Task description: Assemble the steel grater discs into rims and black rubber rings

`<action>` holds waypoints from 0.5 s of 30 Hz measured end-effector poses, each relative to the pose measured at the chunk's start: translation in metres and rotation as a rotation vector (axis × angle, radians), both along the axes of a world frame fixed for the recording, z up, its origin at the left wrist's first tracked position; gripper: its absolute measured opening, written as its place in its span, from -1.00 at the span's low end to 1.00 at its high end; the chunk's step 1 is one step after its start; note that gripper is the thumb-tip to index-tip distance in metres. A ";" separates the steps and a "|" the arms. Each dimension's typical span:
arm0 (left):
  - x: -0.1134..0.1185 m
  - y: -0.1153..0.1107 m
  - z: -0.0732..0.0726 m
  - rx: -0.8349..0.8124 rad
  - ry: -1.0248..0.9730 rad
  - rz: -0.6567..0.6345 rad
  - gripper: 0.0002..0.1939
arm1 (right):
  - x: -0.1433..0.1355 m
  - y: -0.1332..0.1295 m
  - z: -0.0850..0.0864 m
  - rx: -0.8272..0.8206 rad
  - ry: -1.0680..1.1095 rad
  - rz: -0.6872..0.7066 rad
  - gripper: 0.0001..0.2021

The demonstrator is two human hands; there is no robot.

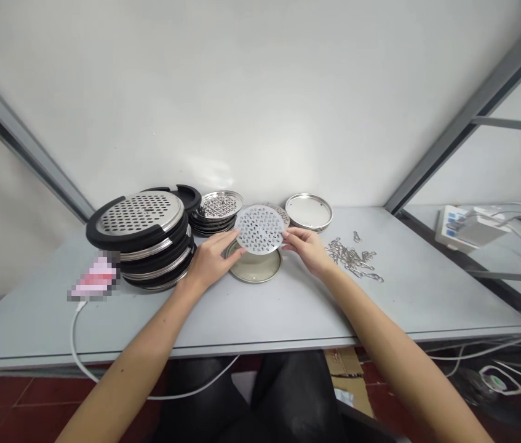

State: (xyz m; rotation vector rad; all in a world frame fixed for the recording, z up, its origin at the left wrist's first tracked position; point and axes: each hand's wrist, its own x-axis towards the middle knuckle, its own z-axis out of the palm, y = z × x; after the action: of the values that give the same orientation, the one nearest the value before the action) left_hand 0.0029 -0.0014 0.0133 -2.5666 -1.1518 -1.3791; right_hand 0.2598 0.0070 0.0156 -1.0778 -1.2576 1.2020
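Observation:
Between my two hands I hold a round perforated metal disc point(260, 229), tilted above a shallow round metal tray point(256, 272) on the table. My left hand point(216, 257) pinches the disc's left edge between thumb and fingers. On the opposite edge, my right hand point(305, 247) grips it in the same way. Part of another perforated disc point(280, 211) shows behind the held one. Left of it stands a stack of perforated metal plates point(218, 208). Several shallow round trays point(309, 211) are piled at the back right.
A tall stack of perforated discs in black rims point(138, 224) stands on the left. Small metal clips point(350, 255) lie scattered on the right of the grey table point(288, 320). A white cable point(74, 344) hangs over the front edge. A power strip point(454, 224) sits at far right.

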 end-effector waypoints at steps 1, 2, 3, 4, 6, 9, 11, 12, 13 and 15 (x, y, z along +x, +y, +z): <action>0.000 -0.001 0.001 -0.028 -0.004 0.015 -0.60 | 0.000 -0.001 0.001 -0.041 0.021 0.014 -0.64; 0.000 -0.002 0.003 -0.069 -0.010 0.038 -0.59 | 0.000 -0.001 0.002 -0.068 0.031 0.025 -0.64; 0.000 -0.003 0.004 -0.117 -0.017 0.065 -0.60 | 0.001 -0.001 0.003 -0.083 0.028 0.034 -0.63; 0.000 -0.004 0.005 -0.168 -0.026 0.095 -0.61 | 0.001 -0.001 0.003 -0.087 0.014 0.040 -0.63; 0.000 -0.005 0.008 -0.254 -0.038 0.143 -0.62 | 0.003 -0.001 0.002 -0.084 -0.038 0.048 -0.63; 0.000 -0.003 0.009 -0.324 -0.026 0.186 -0.58 | 0.005 0.002 -0.001 -0.110 -0.139 0.079 -0.64; 0.000 -0.002 0.008 -0.358 -0.007 0.197 -0.55 | 0.007 0.003 -0.004 -0.134 -0.204 0.102 -0.65; 0.000 -0.001 0.006 -0.372 0.013 0.192 -0.53 | 0.008 0.004 -0.005 -0.137 -0.233 0.114 -0.65; 0.000 0.000 0.005 -0.384 0.046 0.178 -0.51 | 0.008 0.004 -0.006 -0.131 -0.262 0.125 -0.65; -0.002 0.000 0.003 -0.414 0.151 0.130 -0.43 | 0.010 0.004 -0.007 -0.104 -0.316 0.153 -0.66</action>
State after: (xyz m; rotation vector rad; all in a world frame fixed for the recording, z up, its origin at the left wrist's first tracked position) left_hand 0.0012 -0.0011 0.0167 -2.7292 -1.6911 -0.9847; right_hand 0.2695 0.0111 0.0088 -1.3045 -1.5568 1.2563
